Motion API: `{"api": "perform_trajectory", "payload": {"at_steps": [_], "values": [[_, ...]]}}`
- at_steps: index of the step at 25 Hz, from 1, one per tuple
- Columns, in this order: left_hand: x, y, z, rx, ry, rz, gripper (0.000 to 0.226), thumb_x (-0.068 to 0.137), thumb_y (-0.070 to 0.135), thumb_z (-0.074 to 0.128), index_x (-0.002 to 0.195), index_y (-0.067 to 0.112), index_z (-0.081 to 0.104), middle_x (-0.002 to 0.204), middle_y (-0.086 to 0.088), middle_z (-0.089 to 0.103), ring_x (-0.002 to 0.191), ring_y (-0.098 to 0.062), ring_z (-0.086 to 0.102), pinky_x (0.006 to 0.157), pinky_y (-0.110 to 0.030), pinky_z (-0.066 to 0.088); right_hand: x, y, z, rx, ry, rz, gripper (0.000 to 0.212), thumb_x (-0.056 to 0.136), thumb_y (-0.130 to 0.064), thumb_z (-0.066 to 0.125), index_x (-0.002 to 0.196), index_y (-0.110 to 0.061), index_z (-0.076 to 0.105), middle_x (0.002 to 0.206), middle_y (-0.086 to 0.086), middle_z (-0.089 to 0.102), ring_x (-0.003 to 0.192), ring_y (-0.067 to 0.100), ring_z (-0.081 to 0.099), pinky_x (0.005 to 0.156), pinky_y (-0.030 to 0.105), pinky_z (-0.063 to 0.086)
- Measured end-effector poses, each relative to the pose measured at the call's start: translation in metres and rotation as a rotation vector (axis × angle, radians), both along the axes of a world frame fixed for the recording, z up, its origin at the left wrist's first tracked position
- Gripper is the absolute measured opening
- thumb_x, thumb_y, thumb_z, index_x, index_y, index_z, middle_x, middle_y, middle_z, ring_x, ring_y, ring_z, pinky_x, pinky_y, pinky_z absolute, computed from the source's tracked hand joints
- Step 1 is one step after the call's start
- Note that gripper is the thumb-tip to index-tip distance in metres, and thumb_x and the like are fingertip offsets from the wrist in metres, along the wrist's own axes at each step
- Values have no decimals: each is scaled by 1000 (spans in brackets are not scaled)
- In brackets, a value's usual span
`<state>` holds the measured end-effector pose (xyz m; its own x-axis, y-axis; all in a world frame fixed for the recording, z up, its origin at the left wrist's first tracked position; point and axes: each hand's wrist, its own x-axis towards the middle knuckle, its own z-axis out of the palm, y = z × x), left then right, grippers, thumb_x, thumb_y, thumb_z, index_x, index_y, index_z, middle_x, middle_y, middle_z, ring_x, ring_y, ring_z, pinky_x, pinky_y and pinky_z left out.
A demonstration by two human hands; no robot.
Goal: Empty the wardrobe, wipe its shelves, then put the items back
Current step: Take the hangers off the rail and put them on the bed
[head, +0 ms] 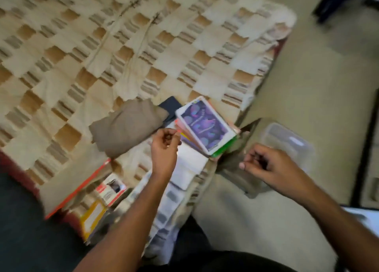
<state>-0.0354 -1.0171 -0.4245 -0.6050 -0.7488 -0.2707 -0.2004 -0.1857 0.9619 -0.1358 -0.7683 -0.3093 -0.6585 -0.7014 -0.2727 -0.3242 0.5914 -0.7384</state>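
On the near corner of the bed [127, 52], items taken out of the wardrobe are being gathered: a folded brown cloth [128, 129], a stack of books and folders [206, 126] topped by a purple-covered one, a white box [189, 166] just beside it, and cartons and papers [106, 197] lying along the bed's edge. A clear plastic container [291, 143] is being left on the floor [307, 76] just off the bed's corner. The wardrobe itself is not being shown, so the state of its shelves cannot be told.

The left hand [165, 146] is being held over the white box, next to the stack's near edge, with its fingers curled; nothing appears to be pinched in it, though blur makes this uncertain. The right hand [266, 165] is being held above the floor between the bed's corner and the container, fingers loosely curled and holding nothing that can be seen.

The emptying step is judged to be in hand, with things being laid out on the bed; a start on putting them back cannot be ruled out. For the next move, a firm two-handed grip around the fanned, tilted stack is being called for, since its loose folders are likely to slide apart if lifted from one side.
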Motion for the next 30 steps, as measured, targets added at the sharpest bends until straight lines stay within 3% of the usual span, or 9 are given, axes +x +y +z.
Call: {"api": "perform_trajectory", "payload": {"at_steps": [3,6,10,14,17,20,26,30], "values": [[-50,115,60,-75,159,-535,5,90,15,65,88,18,62,79,-4,64,73,-24,61,65,-28,48,19,101,22,-65,54,-262,22,86,-21,78,78,-21,58,56,-13,47,53,4,41,54,26,37],[-73,240,113,-168,286,-877,2,89,15,65,90,15,63,74,2,65,67,-15,60,64,-23,49,57,219,38,-99,115,-563,25,85,-17,78,75,-23,56,56,-13,48,53,3,42,54,15,33],[-77,397,157,-185,453,-1244,10,91,19,69,93,11,64,80,-10,67,72,-28,64,68,-36,51,116,368,51,-111,193,-978,23,85,-22,77,75,-19,57,58,-5,52,53,4,43,54,17,34],[-70,542,194,-98,595,-1462,13,89,19,76,91,14,65,82,-3,70,81,-32,67,68,-31,49,175,491,78,-143,323,-1346,21,84,-24,77,77,-15,59,58,-7,49,54,2,41,54,16,35],[-61,641,232,-69,728,-1675,13,85,31,71,92,21,68,91,0,73,89,-22,71,73,-27,52,217,569,111,-160,464,-1581,20,85,-21,77,77,-16,60,59,-9,49,55,3,42,56,19,38],[-60,720,269,-90,857,-1844,6,88,19,73,90,24,69,92,2,73,89,-16,70,74,-23,52,244,624,144,-160,628,-1743,20,85,-19,78,76,-18,60,61,-11,52,57,4,46,58,20,41],[-79,863,349,-94,1132,-2044,10,89,9,73,88,18,69,89,4,72,87,-15,69,69,-24,53,262,701,222,-14,923,-1931,19,86,-23,77,78,-19,61,65,-11,58,59,3,49,59,14,41],[-80,940,405,-17,1286,-2103,10,90,10,72,88,19,69,88,6,71,87,-16,68,67,-30,53,264,730,272,133,1014,-1977,18,87,-23,77,78,-19,61,67,-13,60,59,3,50,59,11,40]]}}
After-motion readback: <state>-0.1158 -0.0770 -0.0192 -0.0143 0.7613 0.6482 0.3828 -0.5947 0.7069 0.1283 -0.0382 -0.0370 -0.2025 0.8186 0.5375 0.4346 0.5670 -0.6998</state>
